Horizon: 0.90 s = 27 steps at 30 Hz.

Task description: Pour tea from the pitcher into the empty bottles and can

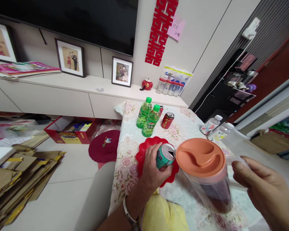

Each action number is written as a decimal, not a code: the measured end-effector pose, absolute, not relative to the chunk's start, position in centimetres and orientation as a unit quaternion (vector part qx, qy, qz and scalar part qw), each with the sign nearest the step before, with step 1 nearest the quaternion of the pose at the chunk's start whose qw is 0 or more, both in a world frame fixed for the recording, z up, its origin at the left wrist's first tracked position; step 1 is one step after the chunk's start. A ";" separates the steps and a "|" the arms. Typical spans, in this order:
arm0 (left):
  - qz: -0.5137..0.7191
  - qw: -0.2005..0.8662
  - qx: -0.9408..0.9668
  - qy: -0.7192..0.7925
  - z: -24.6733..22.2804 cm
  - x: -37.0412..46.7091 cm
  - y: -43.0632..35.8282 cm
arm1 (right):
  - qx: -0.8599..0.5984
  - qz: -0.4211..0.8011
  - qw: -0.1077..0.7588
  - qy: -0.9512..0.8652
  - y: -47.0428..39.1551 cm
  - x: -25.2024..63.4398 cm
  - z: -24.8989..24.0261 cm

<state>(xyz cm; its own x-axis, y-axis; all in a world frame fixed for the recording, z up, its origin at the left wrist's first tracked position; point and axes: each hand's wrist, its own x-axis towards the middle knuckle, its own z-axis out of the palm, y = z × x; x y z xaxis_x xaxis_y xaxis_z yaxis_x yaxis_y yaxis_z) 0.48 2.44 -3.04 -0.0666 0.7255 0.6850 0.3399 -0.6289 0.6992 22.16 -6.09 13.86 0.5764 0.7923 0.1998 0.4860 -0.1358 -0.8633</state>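
My left hand [153, 170] is wrapped round a teal drink can [165, 157], whose opened silver top faces up. The can is over a red scalloped plate [144, 146] and right beside the pitcher's lid; I cannot tell whether they touch. My right hand [260, 183] grips the handle of a clear plastic pitcher [214, 192], which has dark liquid low inside. An orange lid [199, 157] covers it. A yellow cloth [165, 213] lies by my left wrist.
Behind the plate stand two green-capped bottles [149, 123] and a red can [168, 120], with another red can partly hidden. Two white-capped bottles [210, 125] are at right on the flowered tablecloth [126, 154]. A maroon-covered stool [103, 146] stands left of the table.
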 end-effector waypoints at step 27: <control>0.609 0.159 0.667 0.400 -3.0 0.5 2.5 | -0.739 0.153 0.437 -0.489 -6.0 22.4 14.7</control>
